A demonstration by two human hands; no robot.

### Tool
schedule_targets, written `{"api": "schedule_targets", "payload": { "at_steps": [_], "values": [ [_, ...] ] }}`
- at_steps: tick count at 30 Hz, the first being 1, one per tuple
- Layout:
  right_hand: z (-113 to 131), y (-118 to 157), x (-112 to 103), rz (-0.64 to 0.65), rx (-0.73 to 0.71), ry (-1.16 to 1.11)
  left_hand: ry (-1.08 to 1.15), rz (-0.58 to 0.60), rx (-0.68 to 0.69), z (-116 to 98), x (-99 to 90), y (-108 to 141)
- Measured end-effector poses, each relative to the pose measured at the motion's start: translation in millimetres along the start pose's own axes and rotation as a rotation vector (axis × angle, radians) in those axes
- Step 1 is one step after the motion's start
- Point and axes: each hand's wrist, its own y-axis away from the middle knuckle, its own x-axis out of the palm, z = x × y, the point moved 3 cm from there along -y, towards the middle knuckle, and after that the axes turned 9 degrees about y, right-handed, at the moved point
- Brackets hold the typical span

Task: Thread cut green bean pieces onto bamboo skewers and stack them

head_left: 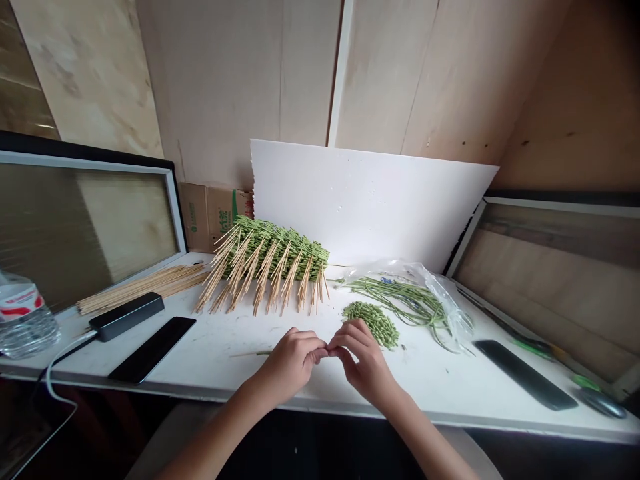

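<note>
While the two hands worked close together, fingertips meeting, the left hand [287,363] had thumb and fingers pressed together, apparently around a thin stick [243,355], and the right hand [367,367] pinched at the same spot; anything between the tips was too hidden to tell. For a steady grip there, the left fingers needed to hold the stick close to its working end, the right ones to press gently and straight along it, so that nothing soft split and the stick didn't bow. And the stick itself: pale, slim, poking out on the left side of the left fingers, low over the white table [210,363], with a bit of green on it near the hand. Just beyond the right fingers sat a heap of short green pieces [370,323], smooth and matt; farther off, beyond the left fingers, loaded skewers [273,257] lay stacked, green rows packed tight, bare tan ends fanned out toward the hands.
</note>
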Motion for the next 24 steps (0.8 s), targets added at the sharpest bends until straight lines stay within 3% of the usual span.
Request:
{"api": "schedule_targets", "payload": {
  "at_steps": [10, 13, 19, 24],
  "values": [
    [-5, -2, -1, 0.094, 0.159, -0.254, 0.291, 0.085, -0.021, -4, 1.6, 1],
    [-22, 0, -3, 0.120, 0.187, -0.151, 0.295, 0.104, -0.065, -3, -1.6, 0],
    [-73, 18, 4, 0.186, 0.352, 0.212, 0.192, 0.015, -0.148, 13, -6.1, 2],
    [-82, 28, 12, 0.290, 0.457, 0.266, 0.152, 0.051, -0.155, 19, -2.0, 5]
  ]
}}
